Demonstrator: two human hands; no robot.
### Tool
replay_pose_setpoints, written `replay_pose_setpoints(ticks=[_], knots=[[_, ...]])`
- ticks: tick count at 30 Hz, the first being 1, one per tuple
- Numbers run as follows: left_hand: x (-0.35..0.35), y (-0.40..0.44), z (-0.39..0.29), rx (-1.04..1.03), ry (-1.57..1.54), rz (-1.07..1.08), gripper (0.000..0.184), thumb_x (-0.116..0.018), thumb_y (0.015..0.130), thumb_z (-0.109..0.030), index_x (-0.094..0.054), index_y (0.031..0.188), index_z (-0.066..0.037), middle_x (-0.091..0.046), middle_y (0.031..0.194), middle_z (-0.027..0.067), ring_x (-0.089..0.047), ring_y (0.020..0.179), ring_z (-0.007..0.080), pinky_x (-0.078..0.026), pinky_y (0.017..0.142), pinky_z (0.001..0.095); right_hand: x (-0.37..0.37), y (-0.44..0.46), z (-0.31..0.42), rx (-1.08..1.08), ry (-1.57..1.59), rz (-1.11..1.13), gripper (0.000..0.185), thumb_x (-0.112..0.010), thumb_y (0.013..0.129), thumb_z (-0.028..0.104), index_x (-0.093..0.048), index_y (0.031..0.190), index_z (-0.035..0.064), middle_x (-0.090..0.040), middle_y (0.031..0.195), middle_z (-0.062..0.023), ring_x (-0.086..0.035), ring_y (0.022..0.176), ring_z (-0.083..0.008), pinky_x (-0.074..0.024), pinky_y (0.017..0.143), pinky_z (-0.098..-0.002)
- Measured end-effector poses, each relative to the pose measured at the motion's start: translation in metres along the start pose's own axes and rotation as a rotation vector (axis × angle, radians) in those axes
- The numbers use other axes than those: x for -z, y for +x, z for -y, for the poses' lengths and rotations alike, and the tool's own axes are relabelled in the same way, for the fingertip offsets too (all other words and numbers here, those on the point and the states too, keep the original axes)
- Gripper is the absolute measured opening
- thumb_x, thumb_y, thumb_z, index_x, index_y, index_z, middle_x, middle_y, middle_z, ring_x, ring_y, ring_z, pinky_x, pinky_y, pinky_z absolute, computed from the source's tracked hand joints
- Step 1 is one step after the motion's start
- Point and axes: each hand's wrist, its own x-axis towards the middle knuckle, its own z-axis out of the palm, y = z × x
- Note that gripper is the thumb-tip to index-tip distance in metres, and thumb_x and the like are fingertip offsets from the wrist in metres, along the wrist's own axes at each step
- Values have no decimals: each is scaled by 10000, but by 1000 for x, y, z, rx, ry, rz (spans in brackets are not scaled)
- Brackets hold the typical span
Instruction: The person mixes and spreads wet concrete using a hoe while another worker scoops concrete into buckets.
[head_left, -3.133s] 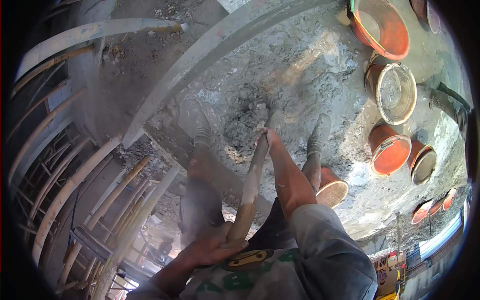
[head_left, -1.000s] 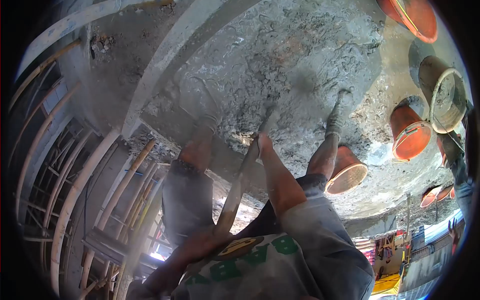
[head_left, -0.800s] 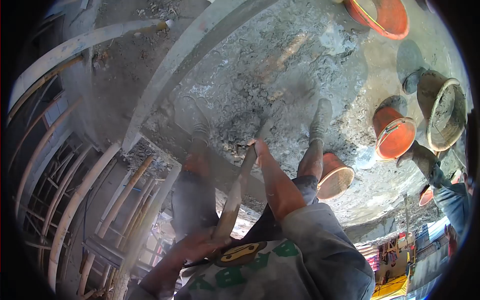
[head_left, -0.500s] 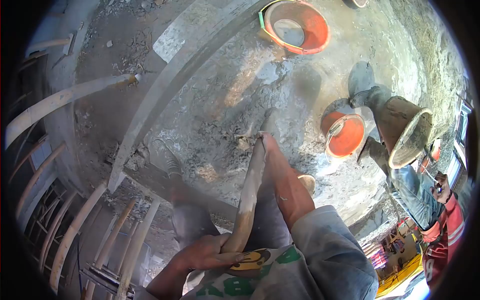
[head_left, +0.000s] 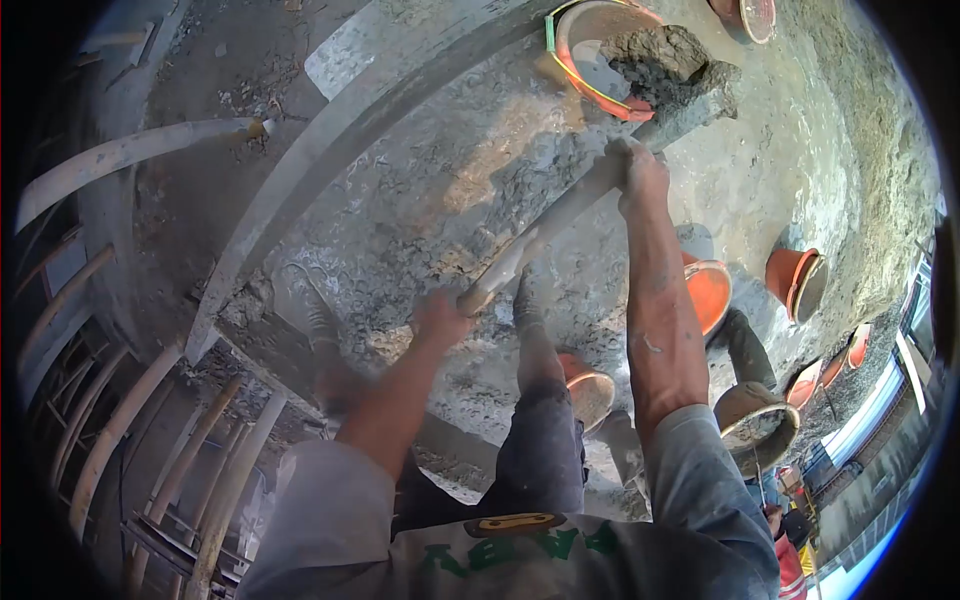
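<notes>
A shovel (head_left: 560,215) slants up and to the right across my view, its handle coated in grey. My left hand (head_left: 440,318) is wrapped round the end of the handle, while my right hand (head_left: 640,172) grips it farther along, close to the blade. Wet grey mortar (head_left: 665,62) is heaped on the blade, which it mostly hides. The load is at the right side of an orange bucket (head_left: 605,18) with a yellow rim and a green grip, covering part of its opening. Whether mortar is falling into it I cannot tell.
Wet mortar covers the ground (head_left: 400,230) around my feet. Orange buckets (head_left: 710,295) stand to the right, and a grey one (head_left: 755,425) is near another person's red sleeve (head_left: 790,570). A curved board (head_left: 290,200) edges the left side, with wooden poles (head_left: 130,440) beyond.
Both hands have swung the shovel forward and to the right, bringing a load of mortar up to the far bucket. The other person and the grey bucket have shifted lower in view.
</notes>
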Motion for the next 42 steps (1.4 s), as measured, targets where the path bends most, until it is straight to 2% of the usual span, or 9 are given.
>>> replay_pose_setpoints(ticks=[5, 8, 12, 18, 21, 27, 37, 40, 42], knots=[[-14, 9, -37, 70, 30, -18, 495, -774, 617, -377, -623, 1003, -106, -580, 1092, 79, -531, 1037, 274, -405, 912, 408, 18, -30, 7, 95, 235, 6, 196, -546, 809, 125, -573, 895, -49, -587, 762, -116, -586, 651, -275, -491, 631, -372], [-49, 6, -29, -228, -13, 87, 507, -770, 613, -394, -621, 999, -101, -585, 1080, 80, -538, 1026, 269, -433, 879, 412, 58, -46, 2, 49, 458, -218, 190, -553, 767, 109, -558, 876, -46, -539, 649, -112, -555, 527, -242, -485, 508, -365], [-29, 24, -62, -275, -6, 492, 548, -758, 582, -434, -627, 1018, -130, -629, 993, 121, -591, 983, 292, -452, 865, 407, 132, -24, -29, -11, 614, -204, 155, -567, 773, 215, -487, 813, 89, -481, 610, -58, -499, 516, -226, -452, 506, -382], [20, 147, -81, -543, 529, 244, 259, -649, 686, -250, -624, 869, -68, -654, 759, 160, -645, 705, 330, -512, 657, 409, 158, 96, -136, -96, 999, -193, 198, -532, 780, 278, -466, 774, 91, -464, 619, -75, -498, 561, -258, -450, 585, -437], [39, 184, -69, -440, 755, 192, 260, -656, 672, -225, -623, 870, -59, -654, 757, 161, -650, 714, 316, -513, 642, 397, 104, 163, -176, -223, 1079, -79, 222, -490, 820, 291, -479, 858, 72, -472, 685, -102, -502, 572, -271, -467, 588, -455], [41, 99, -24, -106, 717, 346, 335, -672, 656, -242, -620, 933, -59, -657, 779, 155, -647, 732, 326, -507, 677, 401, 37, 106, -222, -204, 766, -226, 291, -454, 864, 272, -494, 1059, 60, -471, 722, -112, -514, 575, -278, -496, 519, -421], [103, -76, 52, 323, 776, 678, 507, -689, 624, -405, -614, 1012, -88, -656, 885, 160, -632, 859, 328, -491, 772, 408, -53, -92, -281, -627, 672, -232, 312, -571, 820, 235, -561, 964, -42, -542, 687, -141, -560, 521, -288, -508, 460, -411], [115, -132, 58, 281, 735, 595, 513, -690, 612, -432, -630, 991, -92, -654, 889, 161, -628, 861, 340, -495, 771, 398, -62, -141, -294, -753, 635, -147, 251, -564, 822, 203, -510, 979, 15, -521, 685, -120, -552, 552, -260, -506, 490, -386], [96, -161, 84, 187, 549, 618, 487, -680, 620, -437, -641, 959, -90, -655, 846, 160, -632, 820, 337, -502, 728, 402, -48, -151, -327, -522, 413, -182, 231, -592, 799, 172, -514, 942, 8, -522, 683, -115, -556, 546, -250, -505, 484, -378]])
